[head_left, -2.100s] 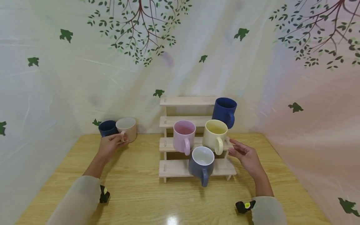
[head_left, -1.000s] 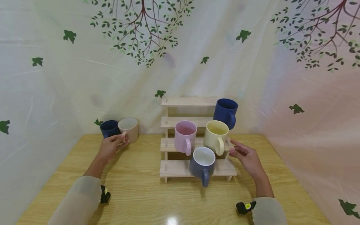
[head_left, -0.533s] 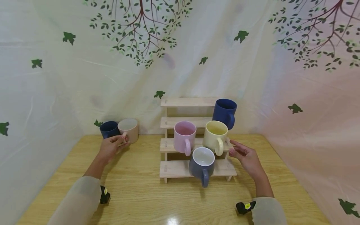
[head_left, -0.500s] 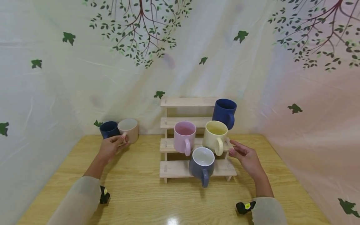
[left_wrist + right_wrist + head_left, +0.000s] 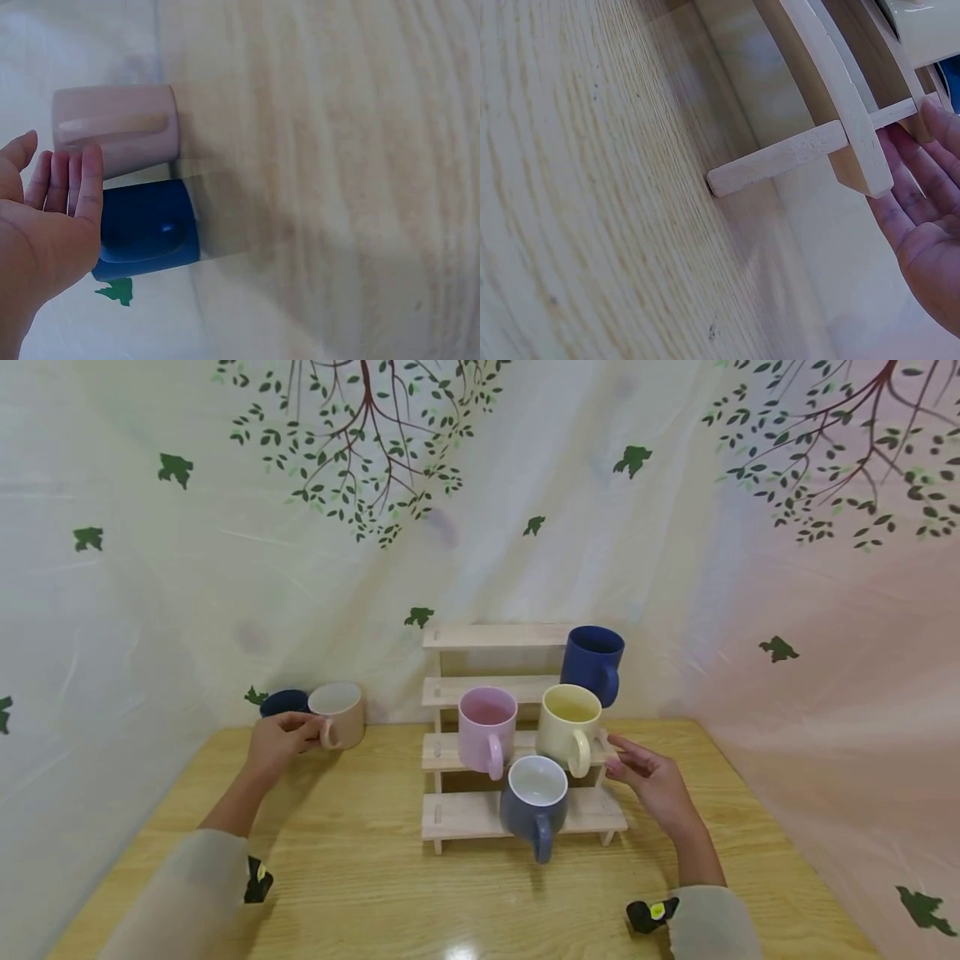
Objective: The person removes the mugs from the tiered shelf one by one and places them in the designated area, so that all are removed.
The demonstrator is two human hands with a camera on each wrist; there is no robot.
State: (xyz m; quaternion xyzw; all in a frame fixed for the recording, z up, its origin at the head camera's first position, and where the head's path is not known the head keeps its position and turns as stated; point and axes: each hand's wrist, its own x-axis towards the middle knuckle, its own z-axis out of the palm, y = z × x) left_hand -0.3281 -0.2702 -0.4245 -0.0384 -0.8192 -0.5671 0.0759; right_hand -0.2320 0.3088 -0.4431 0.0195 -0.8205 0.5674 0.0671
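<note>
My left hand (image 5: 277, 745) is beside the pale pink mug (image 5: 347, 720) on the table at the far left. The left wrist view shows its fingers (image 5: 90, 169) straight and the thumb apart, just short of the mug's handle. A dark blue mug (image 5: 146, 229) stands against the pink one, partly hidden by this hand in the head view. My right hand (image 5: 660, 789) holds the right end of the stepped wooden stand (image 5: 457, 814), thumb and fingers on either side of a shelf end (image 5: 859, 161).
On the stand are a lilac mug (image 5: 483, 739), a yellow mug (image 5: 558, 735), a grey-blue mug (image 5: 525, 810) in front and a blue mug (image 5: 585, 664) higher at right. Handles face forward. A leaf-printed cloth (image 5: 480, 577) hangs behind the wooden table (image 5: 360, 877).
My left hand has let go of the pale pink mug's handle and drawn slightly to the left, covering more of the dark blue mug. The right hand keeps its place on the stand.
</note>
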